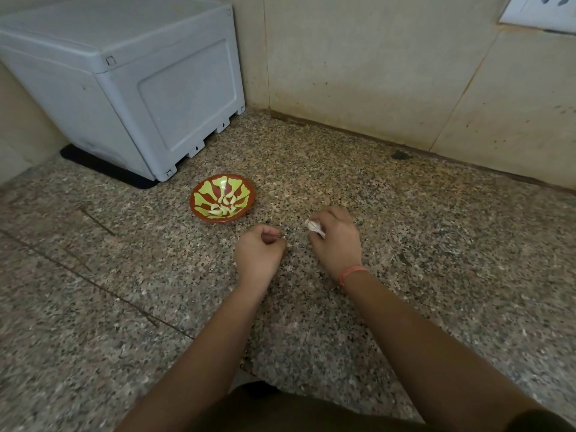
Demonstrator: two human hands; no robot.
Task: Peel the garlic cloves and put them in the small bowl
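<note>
Just right of the small bowl (204, 190) and nearer the person, the right hand (338, 241) gripped a half-skinned garlic clove (314, 226). The left hand (258, 251), fingers curled, seemingly pinched a skin scrap (290, 245). Peeling from the tip while holding firmly would likely work best.

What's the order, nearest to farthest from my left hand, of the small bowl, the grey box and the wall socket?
From the left hand:
1. small bowl, just ahead, slightly left.
2. grey box, in the back left corner.
3. wall socket, high on the far right wall.
</note>
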